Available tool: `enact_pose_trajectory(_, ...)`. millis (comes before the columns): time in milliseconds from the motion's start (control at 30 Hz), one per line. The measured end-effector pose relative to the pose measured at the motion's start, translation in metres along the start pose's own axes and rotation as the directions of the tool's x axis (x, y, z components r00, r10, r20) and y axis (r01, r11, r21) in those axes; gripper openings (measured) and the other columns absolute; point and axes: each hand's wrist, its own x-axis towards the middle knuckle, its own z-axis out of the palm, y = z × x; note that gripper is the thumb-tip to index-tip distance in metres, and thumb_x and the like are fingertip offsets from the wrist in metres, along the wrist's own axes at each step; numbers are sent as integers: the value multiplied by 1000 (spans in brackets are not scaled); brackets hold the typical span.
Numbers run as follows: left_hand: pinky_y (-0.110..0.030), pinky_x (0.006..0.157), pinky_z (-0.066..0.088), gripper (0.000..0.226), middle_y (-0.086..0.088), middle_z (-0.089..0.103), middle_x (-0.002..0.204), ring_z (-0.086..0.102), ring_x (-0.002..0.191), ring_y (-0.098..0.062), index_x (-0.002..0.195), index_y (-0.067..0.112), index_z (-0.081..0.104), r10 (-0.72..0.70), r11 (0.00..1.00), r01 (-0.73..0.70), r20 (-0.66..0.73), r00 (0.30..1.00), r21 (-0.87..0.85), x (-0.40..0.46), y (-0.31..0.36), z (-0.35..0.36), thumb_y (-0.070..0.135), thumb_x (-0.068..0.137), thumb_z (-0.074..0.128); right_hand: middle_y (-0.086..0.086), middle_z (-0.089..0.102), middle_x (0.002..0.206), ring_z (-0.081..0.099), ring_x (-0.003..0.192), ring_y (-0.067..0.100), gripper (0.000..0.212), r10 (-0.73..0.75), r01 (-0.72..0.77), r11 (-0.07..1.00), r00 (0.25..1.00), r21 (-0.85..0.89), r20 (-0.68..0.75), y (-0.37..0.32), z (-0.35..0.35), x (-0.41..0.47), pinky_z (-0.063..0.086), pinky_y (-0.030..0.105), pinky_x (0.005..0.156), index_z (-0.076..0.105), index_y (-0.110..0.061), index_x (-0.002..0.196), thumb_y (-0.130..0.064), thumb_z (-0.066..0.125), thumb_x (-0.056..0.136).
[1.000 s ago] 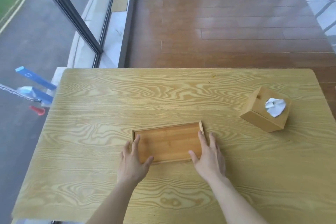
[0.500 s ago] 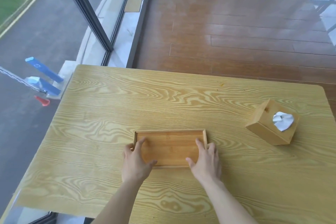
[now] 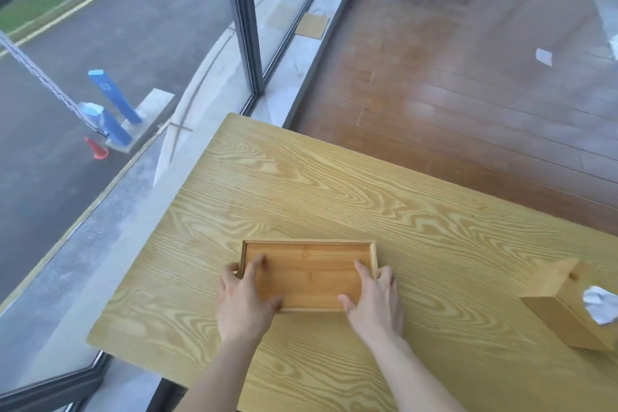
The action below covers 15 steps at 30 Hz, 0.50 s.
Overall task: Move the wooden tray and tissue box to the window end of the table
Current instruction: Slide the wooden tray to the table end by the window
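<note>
A: Nearest the camera, what's there?
B: Two bare forearms reach in from the bottom edge over the table (image 3: 334,197), pale wood with strong grain.

A: Hands?
B: Left hand (image 3: 242,303) sits on the tray's (image 3: 307,274) left near corner. Forefinger lies inside on the tray floor, thumb is pressed along the near rim, the other fingers are over the left edge. Right hand (image 3: 376,303) mirrors it on the right near corner: one finger inside, thumb at the near rim, the rest outside the right rim.

A: Grip state?
B: Both hands are clasped on the tray, fingers moderately spread, each pinching a corner. Can't tell whether the tray is lifted or flat on the table.

A: Tray position?
B: Roughly mid-table, nearer the person's side, long edges running left to right. Shallow, rectangular, darker wood than the table, nothing in it.

A: Tissue box?
B: Tissue box (image 3: 568,308) stands at the right edge of view, well apart from the tray, wooden, turned at an angle, white tissue poking from its top. Partly cut off by the frame.

A: Farther out?
B: Table's left end meets the window (image 3: 133,43); dark frame, pale sill below. Outside: road, blue posts (image 3: 112,97), an orange cone (image 3: 97,149). Beyond the table's far edge, brown plank floor (image 3: 468,94) with a white scrap (image 3: 544,56).
</note>
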Motion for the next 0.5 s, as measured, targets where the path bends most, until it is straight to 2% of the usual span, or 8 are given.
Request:
enact_pose_trajectory(133, -44, 95, 50, 88, -4, 33, 140, 32, 137, -25, 142, 45, 43, -99, 993, 95, -53, 994, -70, 17, -36, -24, 38, 66, 87, 8, 39, 129, 52, 116, 26, 77, -85, 85, 996, 996, -31, 13, -57, 8, 13, 56, 39, 87, 34, -33, 159, -49, 70, 93)
enact_pose_trajectory(300, -48, 95, 52, 89, -7, 32, 141, 37, 134, -29, 143, 42, 42, -250, 961, 235, -94, 964, -144, 36, -81, -47, 38, 67, 87, 10, 42, 134, 51, 118, 29, 67, -207, 208, 975, 978, -75, 29, -134, 18, 34, 53, 43, 91, 41, -32, 156, -48, 65, 96)
enact_pose_trajectory(500, -46, 106, 42, 84, -13, 27, 143, 28, 139, -32, 150, 34, 38, -387, 897, 356, -77, 919, -263, 39, -106, -53, 32, 78, 81, 12, 50, 136, 50, 125, 33, 54, -298, 300, 951, 954, -80, 35, -210, 23, 65, 51, 47, 100, 58, -28, 145, -48, 66, 95)
